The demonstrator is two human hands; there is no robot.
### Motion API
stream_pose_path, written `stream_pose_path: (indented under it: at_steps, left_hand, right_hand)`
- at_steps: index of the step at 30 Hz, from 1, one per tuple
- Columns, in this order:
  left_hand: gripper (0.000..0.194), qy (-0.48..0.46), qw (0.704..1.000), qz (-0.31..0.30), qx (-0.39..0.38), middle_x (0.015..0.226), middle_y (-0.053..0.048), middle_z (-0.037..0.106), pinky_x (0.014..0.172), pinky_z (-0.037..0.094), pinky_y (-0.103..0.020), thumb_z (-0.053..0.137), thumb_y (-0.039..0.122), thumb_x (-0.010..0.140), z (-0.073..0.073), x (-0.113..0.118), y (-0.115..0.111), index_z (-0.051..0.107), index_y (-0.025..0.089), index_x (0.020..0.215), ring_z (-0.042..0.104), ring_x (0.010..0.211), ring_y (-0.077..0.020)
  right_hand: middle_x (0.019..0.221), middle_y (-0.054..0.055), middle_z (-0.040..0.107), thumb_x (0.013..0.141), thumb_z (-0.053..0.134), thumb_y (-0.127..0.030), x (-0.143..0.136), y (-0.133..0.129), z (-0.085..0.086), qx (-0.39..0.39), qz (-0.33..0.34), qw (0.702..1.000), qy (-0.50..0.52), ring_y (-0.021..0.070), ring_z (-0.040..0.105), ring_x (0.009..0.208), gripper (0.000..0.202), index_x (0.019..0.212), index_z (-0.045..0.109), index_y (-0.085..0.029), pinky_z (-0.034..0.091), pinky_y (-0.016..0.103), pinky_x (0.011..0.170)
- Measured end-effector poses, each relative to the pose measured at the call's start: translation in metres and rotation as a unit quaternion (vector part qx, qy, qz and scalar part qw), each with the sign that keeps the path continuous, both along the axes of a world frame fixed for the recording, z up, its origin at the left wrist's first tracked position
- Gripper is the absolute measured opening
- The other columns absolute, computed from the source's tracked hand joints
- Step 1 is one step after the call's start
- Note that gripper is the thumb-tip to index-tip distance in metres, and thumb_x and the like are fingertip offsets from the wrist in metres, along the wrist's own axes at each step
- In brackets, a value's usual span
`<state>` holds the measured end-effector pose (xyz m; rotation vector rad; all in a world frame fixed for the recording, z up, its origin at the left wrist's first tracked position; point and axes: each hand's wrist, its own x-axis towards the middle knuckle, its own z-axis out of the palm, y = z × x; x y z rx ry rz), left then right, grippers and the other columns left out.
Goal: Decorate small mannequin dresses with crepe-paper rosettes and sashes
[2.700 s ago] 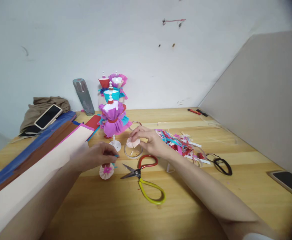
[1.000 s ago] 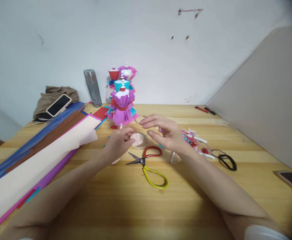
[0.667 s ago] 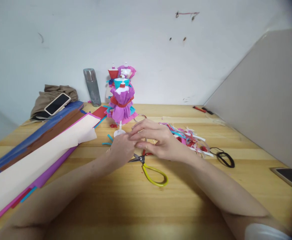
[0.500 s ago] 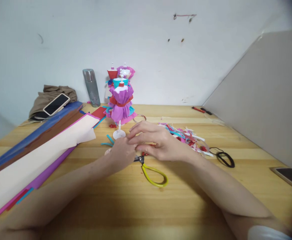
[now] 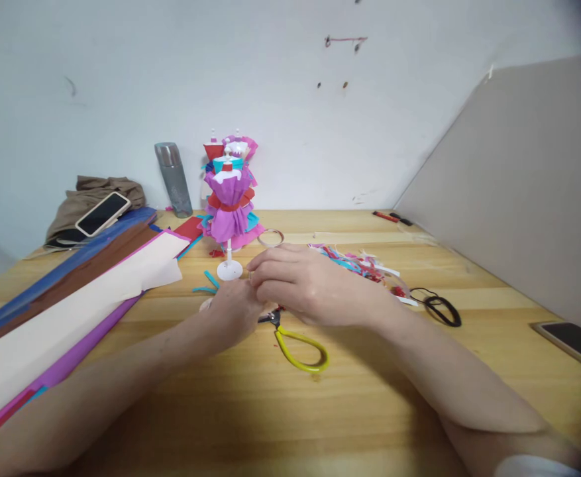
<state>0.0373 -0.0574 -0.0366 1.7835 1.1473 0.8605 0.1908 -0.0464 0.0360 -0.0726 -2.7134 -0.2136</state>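
Observation:
My left hand (image 5: 231, 308) is closed, just in front of the round white stand base (image 5: 229, 270), with its fingertips mostly hidden. My right hand (image 5: 297, 281) reaches over it from the right, fingers bent and pressed together, the two hands touching. Whatever is between them is too hidden to name. Yellow-handled scissors (image 5: 304, 363) lie on the table right below the hands, blades partly covered. Small dress stands in purple, red and turquoise crepe paper (image 5: 229, 205) rise behind my hands. Turquoise strips (image 5: 211, 281) stick out beyond my left hand.
Paper sheets (image 5: 86, 318) cover the left side, with a phone (image 5: 103, 214), cloth (image 5: 94, 192) and bottle (image 5: 174, 180) behind. Paper scraps (image 5: 360, 265), a black cord (image 5: 442, 311) and another phone (image 5: 576, 341) are on the right. A ring (image 5: 271, 238) lies behind my right hand.
The view has shifted slightly, moving the whole scene a little left. My right hand's fingers have closed down further onto my left hand, and its thumb is now hidden.

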Motion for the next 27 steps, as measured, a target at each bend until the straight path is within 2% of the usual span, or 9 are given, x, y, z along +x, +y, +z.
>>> stream_pose_path:
  at_steps: [4, 7, 9, 11, 15, 19, 23, 25, 27]
  left_hand:
    - [0.025, 0.054, 0.998, -0.002, 0.031, 0.121, -0.008, 0.060, 0.086, 0.052, -0.039, 0.054, 0.030, 0.092, 0.005, 0.001, -0.003, 0.061, 0.021, 0.114, 0.060, 0.103, -0.0202]
    - [0.011, 0.088, 0.995, -0.007, 0.050, 0.095, -0.005, 0.065, 0.079, 0.049, -0.037, 0.055, 0.021, 0.085, 0.008, -0.003, -0.010, 0.066, 0.021, 0.083, 0.056, 0.093, -0.0220]
    - [0.014, 0.127, 0.988, -0.025, 0.082, 0.076, -0.004, 0.058, 0.073, 0.045, -0.038, 0.056, 0.019, 0.078, 0.011, -0.006, -0.014, 0.057, 0.021, 0.064, 0.052, 0.084, -0.0224]
    - [0.019, 0.173, 0.977, -0.046, 0.119, 0.065, -0.002, 0.049, 0.069, 0.040, -0.036, 0.053, 0.018, 0.074, 0.013, -0.008, -0.016, 0.045, 0.022, 0.057, 0.048, 0.075, -0.0201]
    - [0.022, 0.202, 0.970, -0.057, 0.123, 0.059, 0.001, 0.039, 0.060, 0.033, -0.032, 0.049, 0.015, 0.068, 0.016, -0.009, -0.016, 0.032, 0.022, 0.056, 0.041, 0.064, -0.0162]
    - [0.023, 0.209, 0.969, -0.076, 0.106, 0.059, 0.003, 0.040, 0.057, 0.030, -0.029, 0.051, 0.010, 0.063, 0.017, -0.009, -0.014, 0.032, 0.021, 0.057, 0.039, 0.059, -0.0133]
    - [0.013, 0.222, 0.968, -0.091, 0.068, 0.056, 0.005, 0.039, 0.052, 0.026, -0.025, 0.053, 0.008, 0.064, 0.019, -0.012, -0.012, 0.045, 0.018, 0.060, 0.036, 0.054, -0.0095]
    - [0.009, 0.185, 0.978, -0.098, 0.019, 0.055, 0.007, 0.038, 0.050, 0.026, -0.023, 0.054, 0.008, 0.064, 0.023, -0.012, -0.010, 0.055, 0.016, 0.068, 0.035, 0.051, -0.0079]
    - [0.016, 0.134, 0.986, -0.086, -0.050, 0.053, 0.008, 0.040, 0.048, 0.027, -0.022, 0.056, 0.008, 0.064, 0.028, -0.012, -0.009, 0.062, 0.015, 0.077, 0.037, 0.049, -0.0072]
  right_hand:
    - [0.091, 0.012, 0.064, 0.098, 0.034, -0.013, -0.002, 0.002, -0.002, 0.024, -0.023, 0.999, -0.017, 0.0221, 0.055, 0.094, 0.028, 0.087, 0.060, -0.013, 0.046, 0.036, 0.079]
    - [0.093, 0.013, 0.063, 0.097, 0.030, -0.014, -0.003, 0.008, -0.007, 0.018, -0.016, 1.000, -0.012, 0.0219, 0.054, 0.091, 0.029, 0.088, 0.058, -0.013, 0.045, 0.036, 0.077]
    - [0.094, 0.013, 0.063, 0.097, 0.030, -0.015, -0.003, 0.012, -0.009, 0.010, -0.007, 1.000, -0.004, 0.0218, 0.054, 0.092, 0.028, 0.089, 0.056, -0.014, 0.045, 0.036, 0.077]
    - [0.094, 0.013, 0.063, 0.098, 0.030, -0.015, -0.003, 0.015, -0.011, 0.004, -0.005, 1.000, 0.003, 0.0217, 0.054, 0.093, 0.026, 0.090, 0.055, -0.015, 0.045, 0.036, 0.077]
    - [0.092, 0.012, 0.062, 0.097, 0.033, -0.015, -0.003, 0.016, -0.013, -0.002, -0.011, 1.000, 0.008, 0.0219, 0.054, 0.095, 0.021, 0.091, 0.054, -0.016, 0.044, 0.036, 0.077]
    - [0.092, 0.012, 0.061, 0.095, 0.037, -0.015, -0.003, 0.017, -0.014, -0.016, -0.026, 0.999, 0.013, 0.0223, 0.054, 0.096, 0.017, 0.089, 0.053, -0.015, 0.044, 0.036, 0.078]
    - [0.090, 0.013, 0.060, 0.095, 0.038, -0.018, -0.001, 0.017, -0.012, -0.042, -0.036, 0.998, 0.017, 0.0228, 0.054, 0.094, 0.016, 0.087, 0.052, -0.015, 0.045, 0.036, 0.076]
    - [0.088, 0.012, 0.059, 0.095, 0.037, -0.020, 0.002, 0.018, -0.009, -0.074, -0.038, 0.996, 0.026, 0.0223, 0.054, 0.092, 0.018, 0.084, 0.051, -0.016, 0.045, 0.036, 0.075]
    - [0.085, 0.010, 0.059, 0.096, 0.035, -0.021, 0.004, 0.020, -0.008, -0.117, -0.028, 0.992, 0.047, 0.0213, 0.055, 0.091, 0.020, 0.082, 0.049, -0.017, 0.045, 0.035, 0.076]
